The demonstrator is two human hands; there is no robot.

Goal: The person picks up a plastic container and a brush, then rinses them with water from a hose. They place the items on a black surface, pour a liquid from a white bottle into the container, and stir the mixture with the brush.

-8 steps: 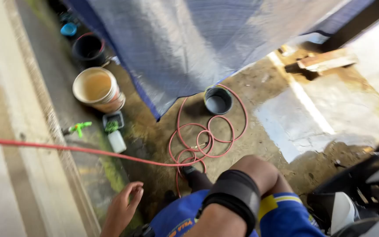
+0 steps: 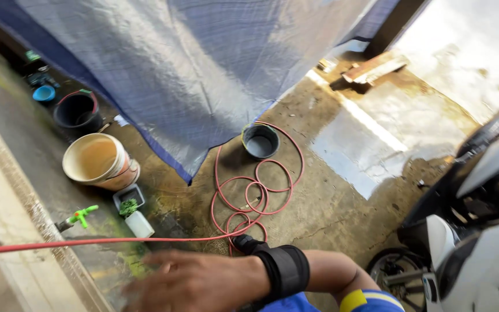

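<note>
1. Hose (image 2: 255,190): red, coiled on brown-grey wet floor (image 2: 330,214).
2. Tarp (image 2: 203,63): blue-grey, fine woven grid.
3. Bucket (image 2: 96,160): cream, tan inside.
4. Tub (image 2: 77,111): black.
5. Tap (image 2: 81,216): bright green.
6. Wrist wrap (image 2: 284,270): black; sleeve (image 2: 360,300) blue, yellow cuff.

I see wet concrete floor (image 2: 342,190), a blue tarp (image 2: 203,69) hanging at twelve o'clock, sunlight glaring at two o'clock.

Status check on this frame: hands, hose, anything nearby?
One hand open, blurred, wrist brace on, above red hose. Other hand unseen. Hose coiled by grey bucket. Motorcycle close right.
</note>
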